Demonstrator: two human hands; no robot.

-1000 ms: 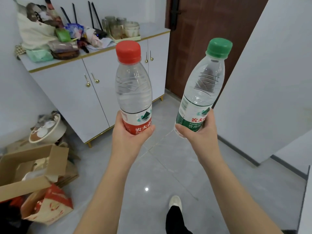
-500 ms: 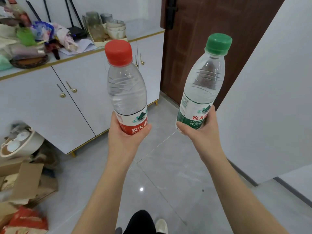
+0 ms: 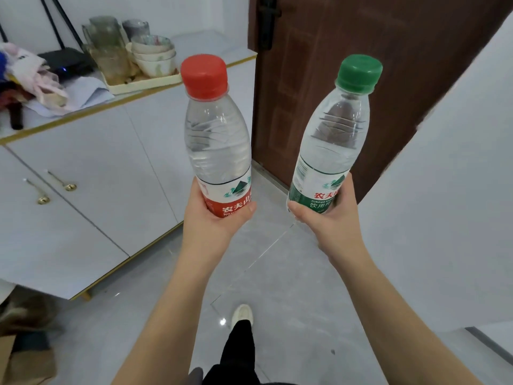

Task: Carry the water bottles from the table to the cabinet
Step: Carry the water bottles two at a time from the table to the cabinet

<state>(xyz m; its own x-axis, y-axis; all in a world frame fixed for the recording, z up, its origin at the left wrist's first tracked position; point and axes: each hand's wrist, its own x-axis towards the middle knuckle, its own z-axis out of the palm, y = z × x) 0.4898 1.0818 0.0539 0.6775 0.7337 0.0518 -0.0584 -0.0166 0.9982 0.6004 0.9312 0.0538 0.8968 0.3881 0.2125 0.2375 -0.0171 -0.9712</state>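
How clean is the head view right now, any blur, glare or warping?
Head view: the red-capped bottle and green-capped bottle, gripped by the left hand and right hand, look fairly sharp; the clutter at the left edge is soft; cabinet and wall lines splay from the wide angle; one small glare spot on the floor.

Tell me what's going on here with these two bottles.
A person is carrying two water bottles, caps up, over a grey floor. The left grip holds the clear plastic bottle with the red cap; the right grip holds the clear plastic bottle with the green cap. The white cabinet with gold trim stands to the left, doors closed, and neither bottle is on it yet.
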